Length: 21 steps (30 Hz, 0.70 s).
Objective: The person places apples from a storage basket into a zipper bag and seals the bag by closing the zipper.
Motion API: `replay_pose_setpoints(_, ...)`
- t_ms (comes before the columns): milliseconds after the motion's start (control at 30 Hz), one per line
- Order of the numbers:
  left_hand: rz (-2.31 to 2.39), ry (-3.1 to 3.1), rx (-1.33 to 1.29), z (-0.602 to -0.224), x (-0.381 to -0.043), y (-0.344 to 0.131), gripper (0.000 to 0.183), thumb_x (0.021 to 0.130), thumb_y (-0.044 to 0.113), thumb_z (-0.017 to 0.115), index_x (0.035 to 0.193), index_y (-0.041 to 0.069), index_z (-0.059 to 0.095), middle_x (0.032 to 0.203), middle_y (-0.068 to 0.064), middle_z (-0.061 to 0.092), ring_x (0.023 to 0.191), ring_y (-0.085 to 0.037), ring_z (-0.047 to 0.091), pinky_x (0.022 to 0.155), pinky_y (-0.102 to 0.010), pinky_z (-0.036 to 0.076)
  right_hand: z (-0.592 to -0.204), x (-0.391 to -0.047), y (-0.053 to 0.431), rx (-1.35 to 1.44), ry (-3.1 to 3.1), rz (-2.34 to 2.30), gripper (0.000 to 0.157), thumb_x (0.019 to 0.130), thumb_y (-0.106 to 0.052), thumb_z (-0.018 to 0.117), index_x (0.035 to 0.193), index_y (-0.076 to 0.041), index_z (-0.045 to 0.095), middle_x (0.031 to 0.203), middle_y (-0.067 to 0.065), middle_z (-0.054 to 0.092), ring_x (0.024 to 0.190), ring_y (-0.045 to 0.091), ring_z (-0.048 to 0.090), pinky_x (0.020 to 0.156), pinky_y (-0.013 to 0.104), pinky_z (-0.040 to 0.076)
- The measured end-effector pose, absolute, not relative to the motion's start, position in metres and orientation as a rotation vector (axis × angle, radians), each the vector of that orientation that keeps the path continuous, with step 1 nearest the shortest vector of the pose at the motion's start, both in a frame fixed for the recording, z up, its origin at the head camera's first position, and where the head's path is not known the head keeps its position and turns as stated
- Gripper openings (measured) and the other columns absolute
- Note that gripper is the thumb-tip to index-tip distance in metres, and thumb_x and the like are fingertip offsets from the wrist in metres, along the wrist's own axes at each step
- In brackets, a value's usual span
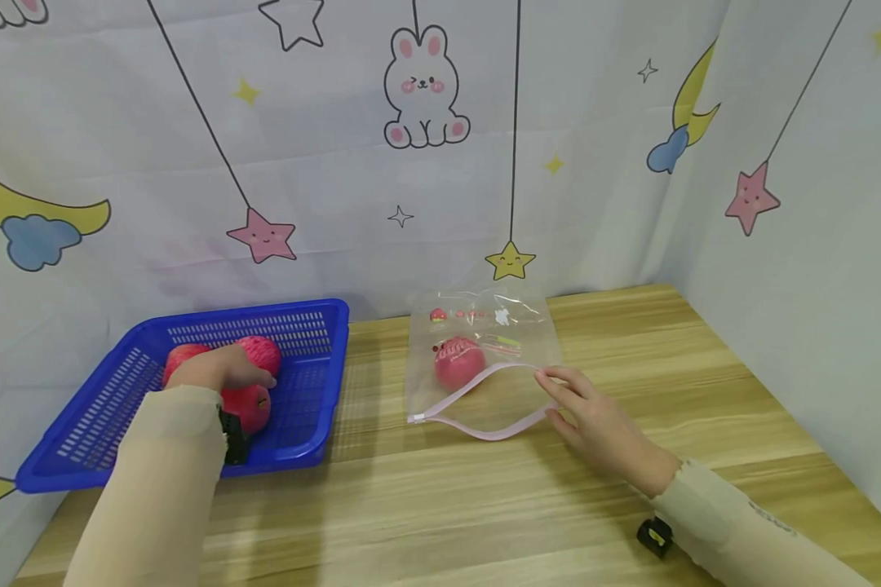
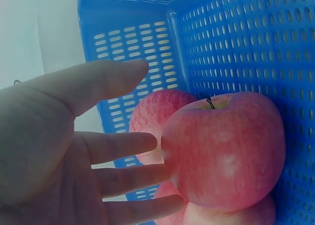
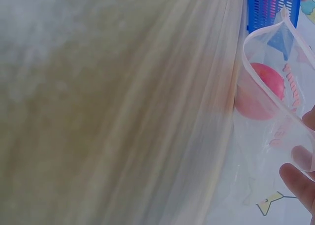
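Your left hand (image 1: 223,367), fingers apart, is inside the blue basket (image 1: 334,379); your right hand (image 1: 602,425), thumb and fingers apart, touches the clear bag (image 1: 521,342) at its mouth. In the basket, the front apple (image 2: 224,151) seems firm, smooth, bruisable: cup its middle. It's roundish, without clear long axis; its stem (image 2: 210,103) faces bagward.

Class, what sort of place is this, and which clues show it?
Probably a makeshift indoor tabletop corner, perhaps a play area: cartoon-printed cloth hangs behind a wood-grain table, which holds a blue basket.
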State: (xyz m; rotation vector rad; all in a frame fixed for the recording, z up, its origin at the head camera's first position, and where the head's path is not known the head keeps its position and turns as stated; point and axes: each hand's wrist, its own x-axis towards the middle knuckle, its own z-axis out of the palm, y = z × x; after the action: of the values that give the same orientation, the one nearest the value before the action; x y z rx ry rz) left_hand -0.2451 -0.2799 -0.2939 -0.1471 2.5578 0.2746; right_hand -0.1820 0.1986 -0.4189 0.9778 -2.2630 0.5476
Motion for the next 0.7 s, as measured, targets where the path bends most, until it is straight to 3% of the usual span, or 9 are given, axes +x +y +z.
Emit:
replay_pose_setpoints(100,0.270,2.540,-0.185,-0.294,-0.247,-0.279,0.084,0.085,0.038,0.060,0.134,-0.021,0.025,0.128,-0.041,0.037,0.113,-0.050,0.041,0.093,-0.060,0.041,-0.419,-0.183,0.199,0.976,-2.266,0.536,0.046,0.083,-0.010,0.067,0.126,0.004,0.056,0.126,0.012,0.053,0.095,0.021,0.062,0.069,0.026,0.053)
replay_pose_setpoints(200,0.262,2.517,-0.233,-0.295,-0.247,-0.280,0.083,0.082,0.041,0.064,0.131,-0.018,0.033,0.122,-0.038,0.042,0.107,-0.048,0.043,0.087,-0.056,0.045,-0.420,-0.184,0.199,0.982,-2.261,0.538,0.050,0.079,-0.006,0.070,0.126,0.004,0.057,0.125,0.013,0.053,0.091,0.020,0.063,0.068,0.024,0.053)
replay_pose_setpoints(367,0.254,2.482,-0.309,-0.297,-0.246,-0.283,0.074,0.075,0.044,0.069,0.118,-0.011,0.046,0.108,-0.027,0.048,0.097,-0.041,0.045,0.079,-0.048,0.048,-0.420,-0.184,0.198,0.994,-2.244,0.551,0.042,0.090,-0.017,0.062,0.125,0.005,0.057,0.124,0.013,0.054,0.093,0.022,0.064,0.070,0.025,0.054)
replay_pose_setpoints(467,0.271,2.471,-0.356,-0.297,-0.243,-0.283,0.080,0.075,0.044,0.071,0.123,-0.013,0.042,0.112,-0.031,0.046,0.100,-0.043,0.045,0.080,-0.049,0.049,-0.420,-0.183,0.198,0.997,-2.242,0.554,0.042,0.089,-0.017,0.063,0.125,0.005,0.057,0.123,0.013,0.054,0.094,0.022,0.065,0.071,0.026,0.054)
replay_pose_setpoints(600,0.417,2.434,-0.552,-0.298,-0.238,-0.281,0.089,0.071,0.037,0.078,0.129,-0.015,0.034,0.119,-0.036,0.041,0.103,-0.044,0.044,0.079,-0.047,0.052,-0.420,-0.182,0.199,0.998,-2.243,0.549,0.054,0.075,-0.004,0.073,0.126,0.004,0.056,0.123,0.013,0.054,0.092,0.021,0.066,0.072,0.025,0.054)
replay_pose_setpoints(700,0.509,2.424,-0.678,-0.298,-0.236,-0.280,0.089,0.070,0.032,0.080,0.133,-0.011,0.034,0.121,-0.034,0.041,0.102,-0.043,0.045,0.076,-0.045,0.053,-0.421,-0.183,0.199,0.995,-2.243,0.549,0.058,0.072,-0.001,0.074,0.126,0.004,0.056,0.123,0.013,0.054,0.092,0.021,0.065,0.072,0.024,0.054)
